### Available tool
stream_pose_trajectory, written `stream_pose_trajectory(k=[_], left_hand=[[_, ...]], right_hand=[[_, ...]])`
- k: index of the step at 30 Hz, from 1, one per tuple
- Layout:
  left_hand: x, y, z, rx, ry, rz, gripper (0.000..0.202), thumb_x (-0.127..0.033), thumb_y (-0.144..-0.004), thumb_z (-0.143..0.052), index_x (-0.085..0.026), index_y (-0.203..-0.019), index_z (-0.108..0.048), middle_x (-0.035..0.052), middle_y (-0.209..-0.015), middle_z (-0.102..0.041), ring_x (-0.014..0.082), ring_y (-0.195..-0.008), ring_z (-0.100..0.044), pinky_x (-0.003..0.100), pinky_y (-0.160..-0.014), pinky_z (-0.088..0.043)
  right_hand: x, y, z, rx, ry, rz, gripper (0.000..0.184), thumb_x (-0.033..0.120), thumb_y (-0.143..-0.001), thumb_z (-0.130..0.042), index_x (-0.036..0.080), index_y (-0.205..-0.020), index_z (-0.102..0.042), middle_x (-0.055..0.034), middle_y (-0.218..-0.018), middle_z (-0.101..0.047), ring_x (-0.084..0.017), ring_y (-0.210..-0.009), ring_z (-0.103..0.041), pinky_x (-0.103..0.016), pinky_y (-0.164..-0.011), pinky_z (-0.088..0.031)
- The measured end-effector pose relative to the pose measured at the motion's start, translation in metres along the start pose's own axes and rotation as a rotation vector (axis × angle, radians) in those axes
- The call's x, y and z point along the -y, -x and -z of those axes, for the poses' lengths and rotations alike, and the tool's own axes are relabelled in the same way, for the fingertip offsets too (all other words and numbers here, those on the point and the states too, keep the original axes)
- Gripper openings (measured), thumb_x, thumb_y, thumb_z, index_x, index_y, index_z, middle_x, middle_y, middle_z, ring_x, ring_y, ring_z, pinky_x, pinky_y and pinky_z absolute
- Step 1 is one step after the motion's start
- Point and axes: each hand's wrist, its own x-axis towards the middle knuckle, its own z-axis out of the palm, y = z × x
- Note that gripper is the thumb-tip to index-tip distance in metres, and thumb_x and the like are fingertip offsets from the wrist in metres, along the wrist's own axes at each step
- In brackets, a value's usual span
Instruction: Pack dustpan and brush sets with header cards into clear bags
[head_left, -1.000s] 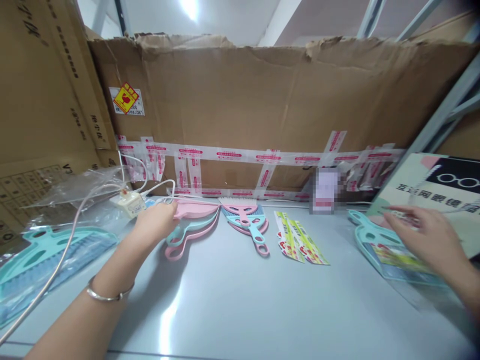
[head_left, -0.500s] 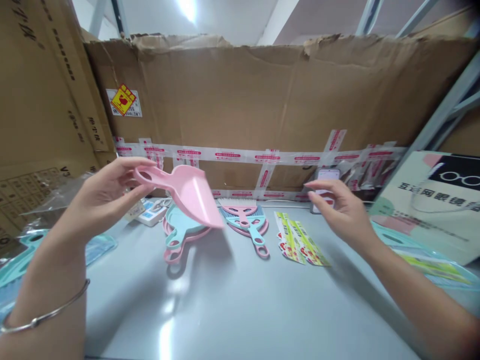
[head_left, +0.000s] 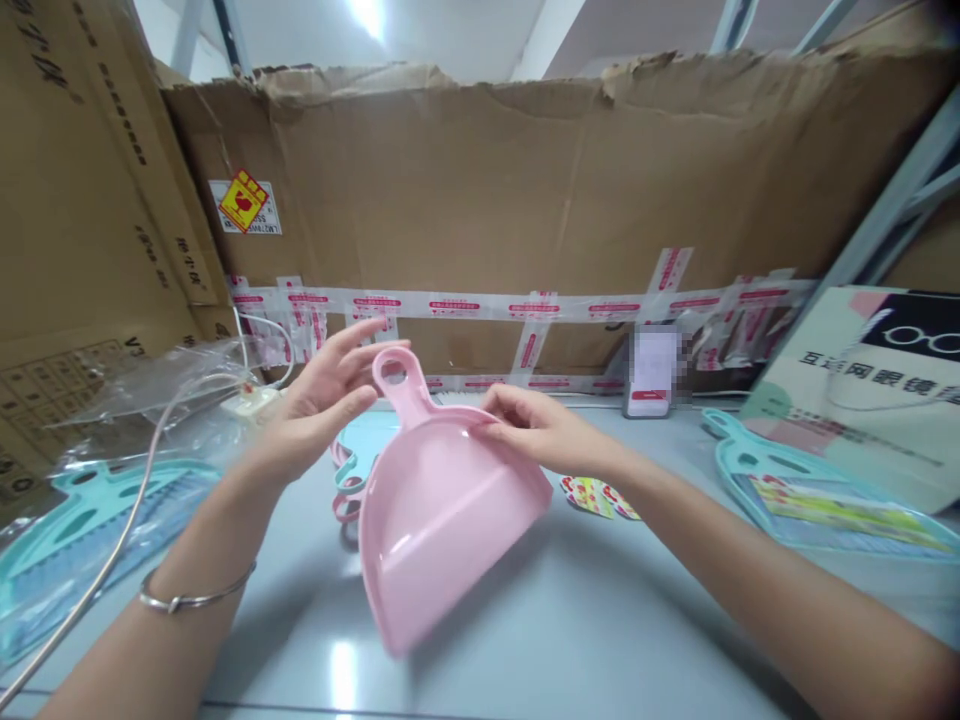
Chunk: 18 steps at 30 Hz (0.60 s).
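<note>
A pink dustpan point(head_left: 442, 500) is held up over the table, its handle pointing up and its wide edge tilted toward me. My right hand point(head_left: 536, 425) pinches its right rim between thumb and fingers. Beside the handle, my left hand point(head_left: 330, 385) has its fingers spread and is not closed round anything. Behind the dustpan, a light-blue dustpan point(head_left: 364, 440) lies on a pink one, with only part of the stack showing. Two green-and-red printed cards point(head_left: 592, 495) lie partly hidden beneath my right forearm.
Bagged blue dustpan-and-brush sets lie at the left point(head_left: 97, 530) and at the right point(head_left: 817, 490). A phone point(head_left: 649, 375) stands against the big cardboard box point(head_left: 450, 190) at the back. A cable point(head_left: 142, 500) crosses the left side near my forearm.
The pink dustpan has come to the middle and turned its inside toward me. My right hand has moved left and taken its rim; my left hand has let go of the handle.
</note>
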Motion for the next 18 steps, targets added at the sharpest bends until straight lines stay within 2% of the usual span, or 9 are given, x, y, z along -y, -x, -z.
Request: stream_pose_trajectory(k=[2,3,5,7,10,12,14,16,18], left_hand=[[0.008,-0.002,-0.006,-0.045,0.043,0.086,0.061,-0.043,-0.079,-0.056,-0.031,-0.135,-0.034,0.0092,-0.137,-0.045,0.0269,-0.117,-0.05,0.038,-0.089,-0.046],[0.012,-0.002,-0.009,-0.057,0.025,0.146,0.063,-0.046,-0.08,-0.054,-0.03,-0.136,-0.032,0.0094,-0.139,-0.042,0.0274,-0.119,-0.048,0.037,-0.09,-0.046],[0.019,-0.002,-0.015,-0.049,-0.057,0.271,0.059,-0.048,-0.08,-0.052,-0.028,-0.133,-0.038,0.0089,-0.136,-0.046,0.0269,-0.117,-0.05,0.035,-0.088,-0.046],[0.024,0.0,-0.02,0.047,-0.121,0.354,0.051,-0.046,-0.078,-0.055,-0.027,-0.125,-0.05,0.0074,-0.124,-0.057,0.025,-0.108,-0.055,0.031,-0.083,-0.048],[0.032,0.0,-0.024,0.172,-0.132,0.395,0.04,-0.038,-0.076,-0.058,-0.025,-0.113,-0.06,0.0041,-0.101,-0.066,0.0214,-0.089,-0.061,0.027,-0.071,-0.048],[0.037,-0.001,-0.023,0.108,-0.141,0.385,0.036,-0.034,-0.075,-0.057,-0.022,-0.108,-0.063,0.0021,-0.09,-0.068,0.0199,-0.081,-0.061,0.025,-0.066,-0.046],[0.043,-0.003,-0.021,-0.02,-0.151,0.359,0.035,-0.033,-0.072,-0.057,-0.02,-0.104,-0.064,0.0009,-0.084,-0.067,0.0187,-0.075,-0.059,0.024,-0.061,-0.044],[0.046,-0.005,-0.019,-0.151,-0.144,0.334,0.034,-0.033,-0.07,-0.057,-0.018,-0.099,-0.065,0.0008,-0.081,-0.066,0.0178,-0.07,-0.057,0.023,-0.058,-0.041],[0.046,-0.007,-0.018,-0.247,-0.115,0.31,0.033,-0.034,-0.068,-0.057,-0.017,-0.095,-0.064,0.0014,-0.078,-0.064,0.0175,-0.069,-0.056,0.023,-0.057,-0.04]], right_hand=[[-0.01,0.008,-0.004,-0.155,-0.088,-0.028,0.014,0.035,-0.082,-0.051,0.021,-0.083,-0.049,0.0031,-0.073,-0.051,-0.01,-0.062,-0.046,-0.022,-0.053,-0.036],[-0.015,0.012,-0.007,-0.226,-0.121,-0.042,0.014,0.035,-0.082,-0.051,0.022,-0.084,-0.047,0.0031,-0.074,-0.051,-0.01,-0.062,-0.046,-0.022,-0.054,-0.036],[-0.022,0.017,-0.013,-0.328,-0.154,-0.066,0.016,0.036,-0.081,-0.052,0.022,-0.083,-0.047,0.0038,-0.07,-0.049,-0.01,-0.059,-0.045,-0.022,-0.053,-0.036],[-0.026,0.019,-0.017,-0.409,-0.137,-0.078,0.017,0.037,-0.08,-0.053,0.022,-0.079,-0.046,0.0053,-0.064,-0.044,-0.009,-0.055,-0.042,-0.021,-0.05,-0.033],[-0.033,0.02,-0.019,-0.416,-0.163,-0.066,0.022,0.042,-0.079,-0.054,0.021,-0.079,-0.046,0.0064,-0.061,-0.041,-0.008,-0.05,-0.039,-0.02,-0.046,-0.032],[-0.041,0.019,-0.014,-0.366,-0.252,-0.042,0.028,0.048,-0.082,-0.049,0.021,-0.085,-0.047,0.0056,-0.062,-0.045,-0.008,-0.049,-0.042,-0.021,-0.046,-0.035],[-0.054,0.018,-0.008,-0.378,-0.213,-0.026,0.03,0.049,-0.085,-0.042,0.02,-0.092,-0.049,0.0024,-0.067,-0.052,-0.011,-0.056,-0.05,-0.025,-0.052,-0.042],[-0.07,0.018,-0.003,-0.396,0.034,0.001,0.026,0.04,-0.086,-0.044,0.02,-0.099,-0.052,-0.0034,-0.08,-0.059,-0.017,-0.074,-0.057,-0.032,-0.066,-0.047],[-0.084,0.019,-0.002,-0.325,0.332,0.054,0.026,0.026,-0.082,-0.049,0.021,-0.107,-0.055,-0.0092,-0.103,-0.06,-0.022,-0.097,-0.055,-0.04,-0.083,-0.045]])
